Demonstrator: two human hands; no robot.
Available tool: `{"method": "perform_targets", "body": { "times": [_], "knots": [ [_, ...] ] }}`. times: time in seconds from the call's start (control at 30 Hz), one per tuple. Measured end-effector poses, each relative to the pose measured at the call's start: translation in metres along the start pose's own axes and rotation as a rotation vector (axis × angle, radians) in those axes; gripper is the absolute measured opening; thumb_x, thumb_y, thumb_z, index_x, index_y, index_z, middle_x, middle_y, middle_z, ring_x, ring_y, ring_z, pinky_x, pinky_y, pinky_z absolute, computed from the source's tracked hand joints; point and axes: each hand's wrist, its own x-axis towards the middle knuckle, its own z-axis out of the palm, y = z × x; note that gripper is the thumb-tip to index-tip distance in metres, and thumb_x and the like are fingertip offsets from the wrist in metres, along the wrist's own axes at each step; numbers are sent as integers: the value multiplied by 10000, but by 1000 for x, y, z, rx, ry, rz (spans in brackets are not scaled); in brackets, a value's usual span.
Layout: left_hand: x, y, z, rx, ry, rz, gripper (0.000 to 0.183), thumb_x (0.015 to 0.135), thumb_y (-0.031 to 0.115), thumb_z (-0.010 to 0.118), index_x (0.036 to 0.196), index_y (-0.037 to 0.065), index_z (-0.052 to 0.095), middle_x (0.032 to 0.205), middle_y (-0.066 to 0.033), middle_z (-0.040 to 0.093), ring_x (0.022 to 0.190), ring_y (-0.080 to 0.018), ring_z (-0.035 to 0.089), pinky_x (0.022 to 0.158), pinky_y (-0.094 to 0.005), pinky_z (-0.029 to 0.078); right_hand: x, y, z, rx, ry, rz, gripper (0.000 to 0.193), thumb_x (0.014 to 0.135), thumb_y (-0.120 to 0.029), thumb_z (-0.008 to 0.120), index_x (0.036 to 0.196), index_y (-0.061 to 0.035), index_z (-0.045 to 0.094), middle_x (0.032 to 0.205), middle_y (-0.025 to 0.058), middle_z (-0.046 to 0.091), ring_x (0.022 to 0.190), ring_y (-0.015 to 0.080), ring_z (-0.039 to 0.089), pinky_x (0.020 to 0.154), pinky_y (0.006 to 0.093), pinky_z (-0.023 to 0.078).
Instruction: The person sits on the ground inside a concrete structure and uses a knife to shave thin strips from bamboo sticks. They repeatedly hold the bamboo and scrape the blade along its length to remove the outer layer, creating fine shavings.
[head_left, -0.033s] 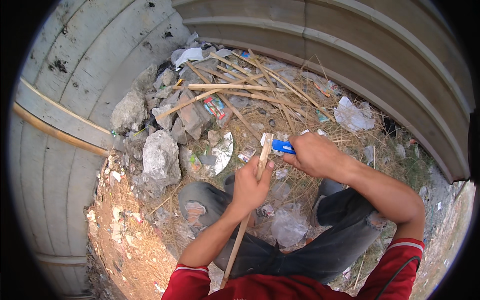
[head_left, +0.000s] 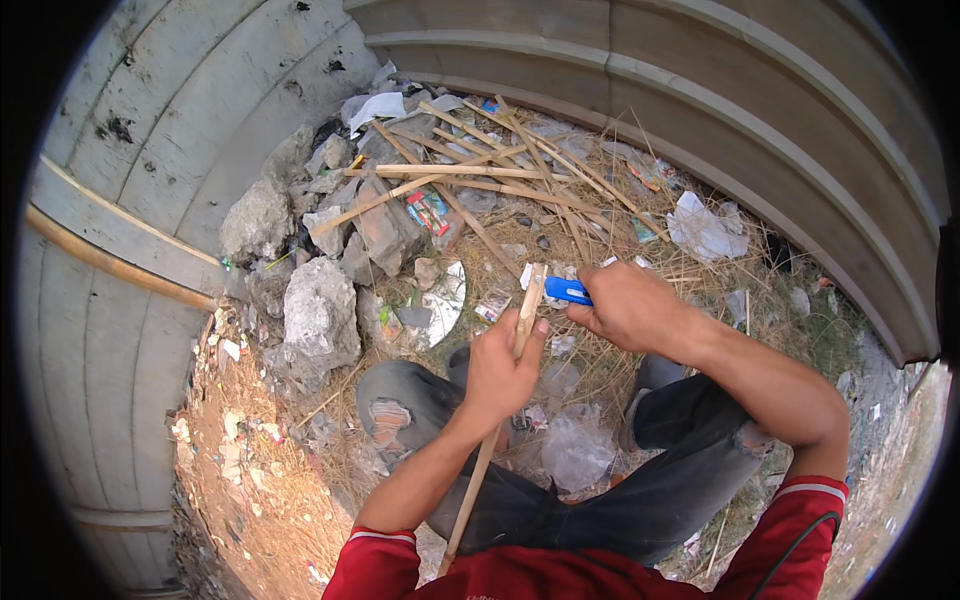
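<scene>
My left hand (head_left: 504,372) is closed round a pale bamboo stick (head_left: 468,510), below its upper end. The stick slants from in front of my knees down to my red shirt. My right hand (head_left: 632,306) grips a blue utility knife (head_left: 568,291), its front end beside the top of the stick. The blade is too small to make out, so I cannot tell whether it touches the stick. Beyond my hands, several similar sticks (head_left: 470,172) lie crossed in a loose heap.
Grey rocks (head_left: 320,312) are piled at the left, against a pale panel wall (head_left: 170,95). A brown corrugated metal wall (head_left: 720,90) curves round the far and right sides. Dry grass, a crumpled white sheet (head_left: 706,228) and a clear plastic bag (head_left: 579,449) lie about my legs.
</scene>
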Motion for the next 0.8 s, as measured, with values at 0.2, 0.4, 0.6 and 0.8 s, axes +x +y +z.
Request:
{"method": "perform_targets", "body": {
  "times": [0.2,0.4,0.6,0.8],
  "knots": [
    [-47,-7,-4,-45,-230,-38,285,976,273,641,1030,-6,667,587,-44,542,550,-76,490,519,-285,391,7,61,-67,-24,476,377,359,947,-248,614,887,104,646,720,286,660,692,417,694,608,478,557],
    [-21,-13,-16,-428,-226,4,388,1037,280,448,1163,-25,652,541,21,462,456,-61,386,473,-260,317,-2,21,-20,110,271,84,358,920,-266,627,859,87,618,712,284,636,720,450,659,698,505,523],
    [-15,-10,-26,-582,-212,-78,393,1066,289,457,1301,-4,571,579,62,427,504,-23,366,482,-214,272,0,-26,-17,199,101,-16,479,969,-429,566,894,37,653,703,261,655,685,454,666,657,530,528],
    [-13,-13,-23,-627,-205,-38,455,1076,366,450,1305,-16,544,573,41,452,446,-36,375,445,-200,302,-10,-46,-5,52,-127,-30,535,982,-486,521,944,26,671,749,248,686,728,444,692,677,524,561]
  ]
}}
